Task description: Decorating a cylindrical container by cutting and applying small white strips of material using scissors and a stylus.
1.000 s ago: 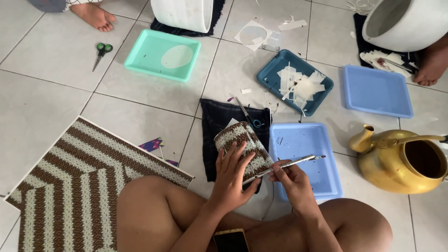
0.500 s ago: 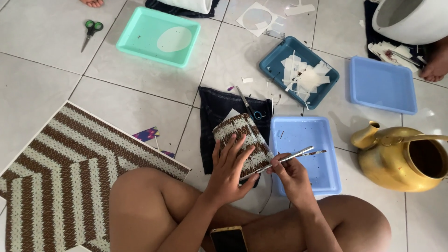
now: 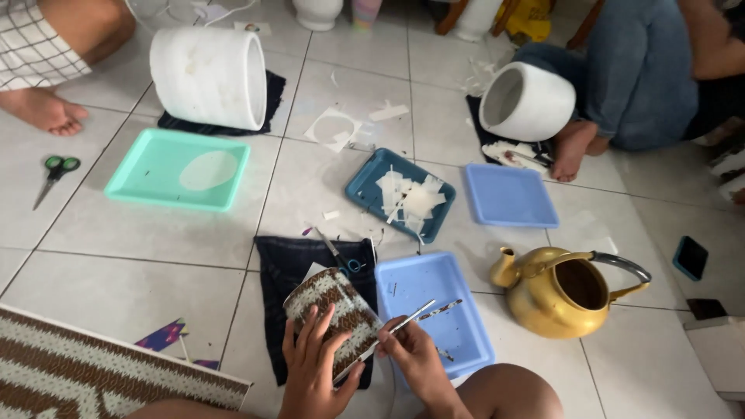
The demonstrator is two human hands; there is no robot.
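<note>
My left hand [image 3: 313, 371] grips a small piece covered in brown-and-white woven pattern [image 3: 335, 312], held tilted over a dark cloth [image 3: 289, 268] on the floor. My right hand [image 3: 417, 356] holds a thin metal tool [image 3: 403, 322] whose tip rests along the piece's right edge. Just to the right lies a light blue tray [image 3: 423, 283]; both hands hover near its left rim.
A teal tray [image 3: 147, 174], a dark blue tray with white scraps [image 3: 365, 186], another light blue tray [image 3: 508, 198], a brass kettle [image 3: 559, 291], two white pots [image 3: 209, 77] [image 3: 535, 105], scissors [image 3: 54, 172] and a woven mat [image 3: 85, 376] surround me. Other people sit at back.
The camera has tilted up, so more of the far floor and the seated people show. My hands keep hold of the woven piece and the tool, in much the same pose.
</note>
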